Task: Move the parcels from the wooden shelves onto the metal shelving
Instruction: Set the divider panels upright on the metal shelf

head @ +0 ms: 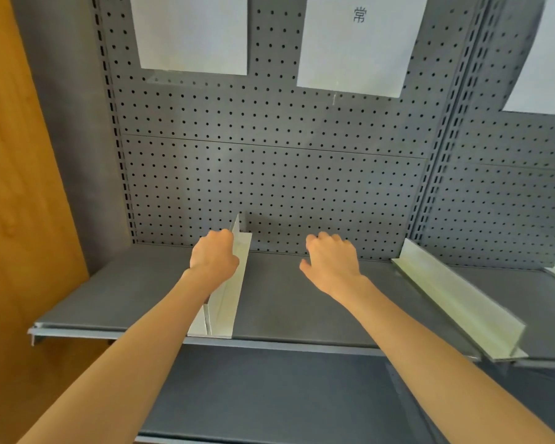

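Both hands reach forward over the metal shelving point(302, 302). The left hand point(213, 256) has its fingers curled at the top rear edge of a pale upright divider point(234, 283), apparently gripping it, though the fingertips are hidden behind the hand. The right hand point(332, 261) hovers to the divider's right with fingers loosely curled and holding nothing; whether it touches the shelf cannot be told. The divider stands upright, its long axis running from the shelf's front lip back to the perforated back panel point(269, 174), and it splits the shelf into 2 bays. A second divider point(458, 302) lies further right, well apart from the right hand, running front to back too. 2 paper sheets point(193, 33) hang on the panel above, and a lower metal shelf point(269, 392) shows beneath the arms. No parcel is in view: neither hand carries one and none shows on the shelf. A wooden panel point(20, 187) stands at the left, beside the left arm, so the parcels probably lie out of frame on that side, making the left hand the nearer for the coming pick.
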{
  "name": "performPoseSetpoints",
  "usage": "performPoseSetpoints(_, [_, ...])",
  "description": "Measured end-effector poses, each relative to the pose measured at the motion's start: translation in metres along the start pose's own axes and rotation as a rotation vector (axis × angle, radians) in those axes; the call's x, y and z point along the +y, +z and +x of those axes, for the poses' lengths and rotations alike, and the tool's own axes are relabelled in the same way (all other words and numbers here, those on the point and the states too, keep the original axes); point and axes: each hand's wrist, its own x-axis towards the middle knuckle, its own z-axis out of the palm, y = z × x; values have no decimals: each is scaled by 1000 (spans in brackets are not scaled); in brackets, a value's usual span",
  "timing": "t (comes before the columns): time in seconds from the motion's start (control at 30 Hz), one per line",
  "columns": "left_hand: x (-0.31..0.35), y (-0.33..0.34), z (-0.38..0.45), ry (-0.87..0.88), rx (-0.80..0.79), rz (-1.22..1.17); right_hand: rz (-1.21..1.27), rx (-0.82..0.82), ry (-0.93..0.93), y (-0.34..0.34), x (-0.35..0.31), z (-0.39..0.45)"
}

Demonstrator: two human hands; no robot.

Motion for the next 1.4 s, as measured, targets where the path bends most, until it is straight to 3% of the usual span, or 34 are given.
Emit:
performPoseSetpoints(0.37, [59,21,-15,21,-31,24,47,3,18,5,45,-21])
performPoseSetpoints(1.4, [46,54,7,32,-29,125,91,-28,109,26,26,-2])
